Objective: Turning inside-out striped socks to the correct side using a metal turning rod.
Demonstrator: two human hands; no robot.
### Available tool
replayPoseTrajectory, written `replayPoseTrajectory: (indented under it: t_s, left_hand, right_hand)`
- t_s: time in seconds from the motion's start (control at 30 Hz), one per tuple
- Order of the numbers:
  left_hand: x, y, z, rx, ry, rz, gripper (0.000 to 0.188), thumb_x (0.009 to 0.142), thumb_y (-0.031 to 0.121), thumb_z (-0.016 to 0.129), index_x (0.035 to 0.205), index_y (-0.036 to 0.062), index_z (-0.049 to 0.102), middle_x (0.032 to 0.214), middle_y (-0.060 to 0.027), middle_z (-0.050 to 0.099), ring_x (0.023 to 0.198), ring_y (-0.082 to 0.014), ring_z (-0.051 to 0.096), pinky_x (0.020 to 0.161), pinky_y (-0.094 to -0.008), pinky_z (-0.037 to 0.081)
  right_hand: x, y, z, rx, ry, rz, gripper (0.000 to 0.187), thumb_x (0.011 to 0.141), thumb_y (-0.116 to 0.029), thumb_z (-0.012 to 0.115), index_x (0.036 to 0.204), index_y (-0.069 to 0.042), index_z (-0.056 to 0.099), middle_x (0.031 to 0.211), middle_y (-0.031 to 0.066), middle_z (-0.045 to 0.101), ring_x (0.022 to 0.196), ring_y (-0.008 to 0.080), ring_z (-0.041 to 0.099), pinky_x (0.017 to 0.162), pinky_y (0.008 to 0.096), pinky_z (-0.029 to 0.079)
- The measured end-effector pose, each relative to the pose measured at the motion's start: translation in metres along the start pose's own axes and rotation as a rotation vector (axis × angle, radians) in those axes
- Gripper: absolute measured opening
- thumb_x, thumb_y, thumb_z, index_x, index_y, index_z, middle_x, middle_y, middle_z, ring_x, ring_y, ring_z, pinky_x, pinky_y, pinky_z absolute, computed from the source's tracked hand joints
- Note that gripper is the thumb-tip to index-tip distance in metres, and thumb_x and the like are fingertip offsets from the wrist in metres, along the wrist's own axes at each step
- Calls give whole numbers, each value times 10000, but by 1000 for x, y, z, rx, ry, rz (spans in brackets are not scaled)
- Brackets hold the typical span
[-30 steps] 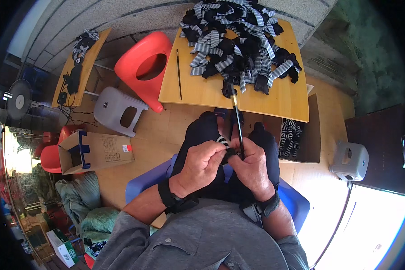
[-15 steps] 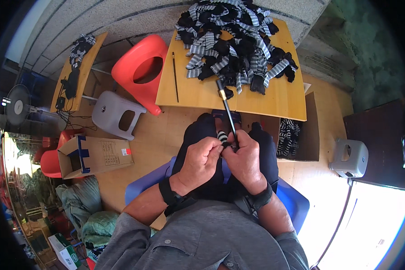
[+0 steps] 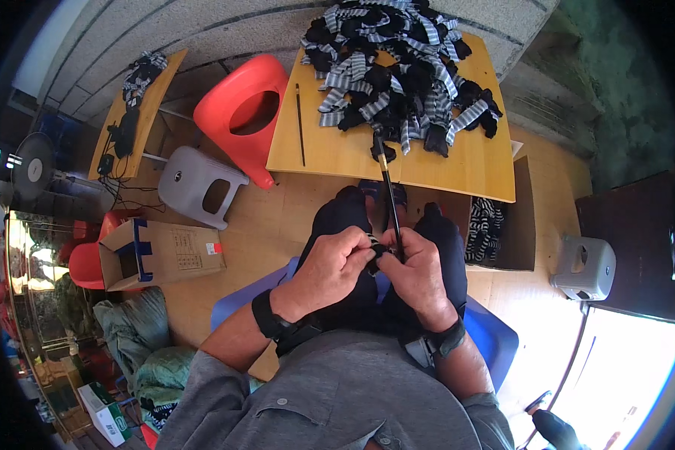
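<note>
While both hands meet over the lap, the left hand (image 3: 330, 266) and right hand (image 3: 416, 274) pinch one small striped cloth piece (image 3: 377, 250) between their fingertips, fingers curled narrow and closed on it. One black rod (image 3: 388, 195) rises from between the right fingers, just beside the piece, and slants up toward the table (image 3: 352, 154); whether the right hand grips it or it only passes behind the fingers cannot be told. Beyond the fingertips, on the table's far half, lies one heap of striped and black cloth pieces (image 3: 397, 71), too many and too tangled to count. One thin stick (image 3: 300, 124) lies on the bare wood to the left of the heap. Left of the hands stand three stools: two red (image 3: 240, 112) (image 3: 90, 262), one grey (image 3: 199, 187). One open cardboard box (image 3: 157, 255) lies beside the grey stool. Right of the hands, one carton (image 3: 521, 225) under the table edge holds more striped pieces (image 3: 487, 229).
</note>
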State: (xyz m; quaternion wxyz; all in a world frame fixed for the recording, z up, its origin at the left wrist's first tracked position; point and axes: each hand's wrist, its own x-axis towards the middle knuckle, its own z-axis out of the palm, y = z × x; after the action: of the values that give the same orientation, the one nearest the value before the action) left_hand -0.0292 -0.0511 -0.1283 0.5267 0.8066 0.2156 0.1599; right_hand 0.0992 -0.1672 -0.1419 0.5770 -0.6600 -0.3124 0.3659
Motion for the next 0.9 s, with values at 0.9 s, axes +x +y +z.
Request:
replayPoseTrajectory:
  t_s: [0.9]
  left_hand:
    - [-11,9,2,-125,79,89,57,902,15,607,901,-19,561,684,-103,555,579,-188,558,540,-288,439]
  right_hand:
    - [-8,-10,1,38,-37,0,85,794,24,666,806,-21,596,697,-63,529,641,7,436,539,192,344]
